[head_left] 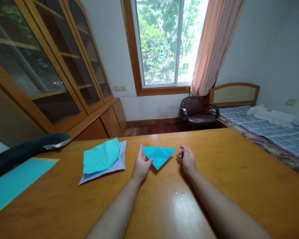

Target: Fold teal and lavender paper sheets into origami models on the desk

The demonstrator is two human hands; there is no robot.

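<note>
A blue sheet of paper (158, 155), folded into a triangle with its point toward me, is just above the wooden table (214, 199) or resting on it; I cannot tell which. My left hand (142, 166) holds its left side, the thumb lying on the near left edge and the fingers at the left corner. Just past the right corner, my right hand (188, 161) is loosely curled, fingers a little apart, with nothing visible in it. Crease lines run across the triangle.
Left of my hands, a creased turquoise sheet (101, 157) lies over a lilac sheet (118, 164). Farther left are a stack of coloured paper (20, 182) and a dark plush-like object (27, 151). Beyond the table stand an office chair (198, 111) and a bed (269, 129).
</note>
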